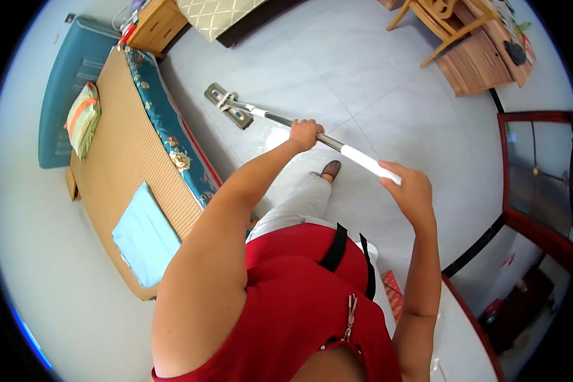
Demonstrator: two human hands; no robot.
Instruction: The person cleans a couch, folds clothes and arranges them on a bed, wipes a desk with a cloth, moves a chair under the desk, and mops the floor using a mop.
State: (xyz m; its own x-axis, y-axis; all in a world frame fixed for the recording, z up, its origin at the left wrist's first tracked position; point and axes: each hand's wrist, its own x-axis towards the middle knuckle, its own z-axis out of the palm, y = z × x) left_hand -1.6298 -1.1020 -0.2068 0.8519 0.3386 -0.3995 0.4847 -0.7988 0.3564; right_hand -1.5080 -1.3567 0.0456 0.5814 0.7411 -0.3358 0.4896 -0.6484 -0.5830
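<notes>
A flat mop [330, 141] slants across the middle of the view, its steel pole ending in a white grip [366, 162]. Around the middle of the pole, my left hand [306, 134] is closed. My right hand [412, 193] grips the upper end of the white handle, its palm side partly hidden. The rectangular mop head [240, 118] lies on the grey tiled floor [388, 121] at the far end, close to the bed. Below the pole, one foot in a brown patterned shoe [331, 169] stands on the floor.
On the left stands a bed with a woven mat [124, 127], a striped pillow [83, 121] and a folded light-blue cloth [146, 232]. A wooden nightstand [156, 27] is beyond it. At the right are a wooden chair [442, 46], a desk [476, 65] and a red-framed glass cabinet [504, 162].
</notes>
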